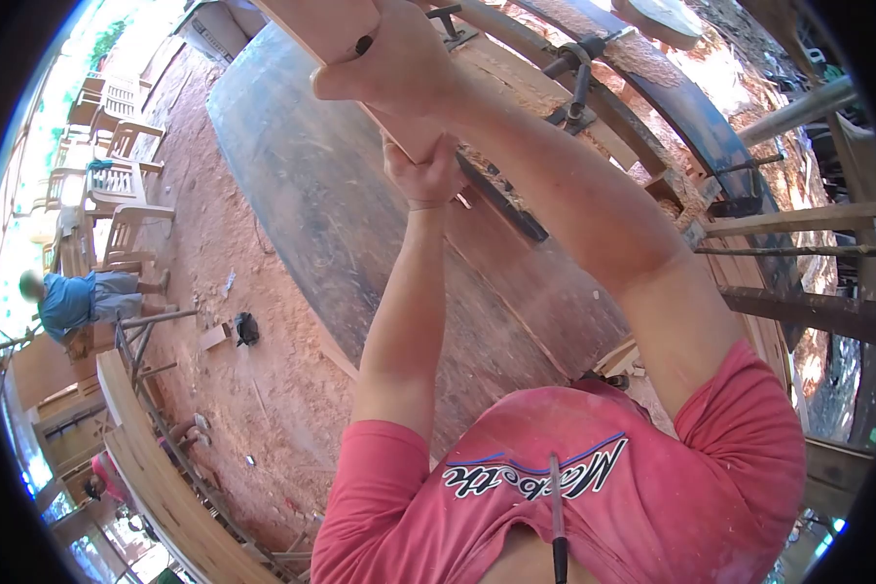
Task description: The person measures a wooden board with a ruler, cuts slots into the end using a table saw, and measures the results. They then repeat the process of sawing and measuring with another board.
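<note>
— Two hands on one piece of wood, is that right?
— Yes. The left hand (pixel 423 177) is closed around the near end of a pale wooden plank (pixel 313 24), fingers wrapped under it. The right hand (pixel 391 60) has its grip shut over the same plank further along, arm stretched out.
— Where is the plank?
— It is held up off the tabletop (pixel 360 253), slanting away from the person above the long, dark, worn surface. Whether its far end rests on anything, I cannot tell; it runs out of view.
— Anything else in the right hand?
— A small dark tip (pixel 363 44) shows between its fingers; I cannot tell what it is.
— What is around the tabletop?
— Beyond the hands, metal clamps (pixel 579 76) and sawdust lie along a curved rail. A pencil (pixel 558 516) sticks up from the neck of the pink shirt (pixel 652 506).
— And other people?
— One person in a blue shirt (pixel 68 304) bends over on the red dirt floor (pixel 253 321), well apart, near a row of wooden chairs (pixel 117 165).
</note>
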`<state>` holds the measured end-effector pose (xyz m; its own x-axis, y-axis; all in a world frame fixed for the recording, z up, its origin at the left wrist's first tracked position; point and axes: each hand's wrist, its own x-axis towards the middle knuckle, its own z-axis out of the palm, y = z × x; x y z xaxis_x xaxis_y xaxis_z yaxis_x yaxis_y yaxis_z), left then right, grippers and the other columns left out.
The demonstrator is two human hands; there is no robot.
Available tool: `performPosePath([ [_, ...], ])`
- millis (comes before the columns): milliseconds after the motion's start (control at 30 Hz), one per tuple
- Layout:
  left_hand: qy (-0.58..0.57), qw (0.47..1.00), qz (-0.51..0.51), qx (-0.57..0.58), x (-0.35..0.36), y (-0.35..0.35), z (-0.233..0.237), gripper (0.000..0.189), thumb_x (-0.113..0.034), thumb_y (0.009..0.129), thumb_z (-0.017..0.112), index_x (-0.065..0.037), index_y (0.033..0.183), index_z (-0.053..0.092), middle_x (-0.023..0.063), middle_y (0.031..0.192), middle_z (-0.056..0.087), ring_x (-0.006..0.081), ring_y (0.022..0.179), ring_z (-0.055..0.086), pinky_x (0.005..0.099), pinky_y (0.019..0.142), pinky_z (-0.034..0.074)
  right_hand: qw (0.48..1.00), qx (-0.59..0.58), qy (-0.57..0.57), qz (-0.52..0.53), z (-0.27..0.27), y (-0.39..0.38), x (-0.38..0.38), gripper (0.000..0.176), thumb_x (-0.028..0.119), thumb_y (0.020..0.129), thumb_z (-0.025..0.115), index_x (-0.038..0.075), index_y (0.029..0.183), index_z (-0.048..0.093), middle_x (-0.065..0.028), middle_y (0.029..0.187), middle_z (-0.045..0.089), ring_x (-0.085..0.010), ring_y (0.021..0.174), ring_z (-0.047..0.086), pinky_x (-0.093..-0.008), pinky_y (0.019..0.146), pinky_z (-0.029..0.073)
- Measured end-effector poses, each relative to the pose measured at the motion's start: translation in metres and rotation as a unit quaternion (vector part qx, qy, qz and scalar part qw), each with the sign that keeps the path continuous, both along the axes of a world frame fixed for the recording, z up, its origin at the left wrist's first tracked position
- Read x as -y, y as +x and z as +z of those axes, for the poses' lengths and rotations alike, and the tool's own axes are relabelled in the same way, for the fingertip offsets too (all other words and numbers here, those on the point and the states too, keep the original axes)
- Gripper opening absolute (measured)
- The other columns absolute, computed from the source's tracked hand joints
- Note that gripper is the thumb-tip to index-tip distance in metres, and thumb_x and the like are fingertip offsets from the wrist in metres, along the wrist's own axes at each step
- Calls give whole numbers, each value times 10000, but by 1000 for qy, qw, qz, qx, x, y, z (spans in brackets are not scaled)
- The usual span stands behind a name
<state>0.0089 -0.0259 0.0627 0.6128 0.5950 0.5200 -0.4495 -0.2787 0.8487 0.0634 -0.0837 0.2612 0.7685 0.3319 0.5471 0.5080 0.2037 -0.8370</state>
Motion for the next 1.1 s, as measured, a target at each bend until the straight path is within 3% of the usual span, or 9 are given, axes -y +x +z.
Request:
performPosePath([
  [33, -6, 1000, 11, 7, -1, 1, -1, 429, -106, 725, 779, 22, 1077, 570, 113, 994, 685, 192, 917, 658, 337, 811, 520, 1000, 1, -1, 4, 0, 1, -1, 500, 197, 624, 732, -45, 1035, 586, -144, 875, 649, -233, 822, 641, -356, 740, 508],
  [267, 13, 1000, 18, 20, -4, 3, -4, 387, -99, 734, 768, 19, 1053, 582, 108, 983, 689, 190, 902, 662, 334, 806, 520, 1000, -2, 10, 20, 3, 0, 0, 480, 168, 638, 724, -46, 1044, 584, -135, 879, 644, -216, 836, 635, -347, 746, 506],
  [333, 0, 999, -33, -2, -7, 4, -3, 555, -65, 704, 786, 33, 1185, 529, 109, 1087, 619, 196, 966, 620, 329, 833, 507, 1000, -3, 7, 19, 5, 0, 1, 484, 165, 639, 725, -48, 1050, 583, -133, 880, 643, -210, 831, 630, -344, 746, 504],
  [533, 51, 999, 16, -11, -12, 6, -9, 540, -88, 701, 815, 32, 1153, 547, 107, 1074, 628, 196, 960, 621, 328, 833, 504, 1000, 0, 6, 22, 8, 0, -1, 498, 159, 650, 721, -44, 1083, 581, -121, 892, 645, -191, 831, 617, -335, 761, 499],
  [667, 20, 1000, 12, 20, -12, 11, -10, 541, -104, 698, 827, 31, 1146, 555, 113, 1079, 628, 206, 958, 626, 329, 838, 504, 999, -3, 14, 47, 7, 2, -3, 511, 163, 656, 721, -38, 1105, 581, -120, 902, 650, -191, 847, 625, -335, 771, 499],
  [833, 22, 999, 19, -14, -20, 15, -14, 555, -103, 684, 833, 36, 1146, 559, 131, 1097, 628, 244, 970, 635, 339, 848, 505, 1000, 23, 2, 20, 4, 6, -10, 518, 169, 659, 722, -35, 1115, 584, -132, 914, 655, -204, 873, 641, -342, 781, 502],
  [1100, 40, 999, 35, -2, -29, 25, -9, 525, -124, 678, 844, 33, 1101, 576, 126, 1064, 639, 235, 938, 642, 350, 806, 512, 1000, 29, 0, -3, -6, 26, -29, 544, 197, 643, 733, -26, 1122, 601, -135, 915, 664, -220, 874, 651, -351, 781, 506],
])
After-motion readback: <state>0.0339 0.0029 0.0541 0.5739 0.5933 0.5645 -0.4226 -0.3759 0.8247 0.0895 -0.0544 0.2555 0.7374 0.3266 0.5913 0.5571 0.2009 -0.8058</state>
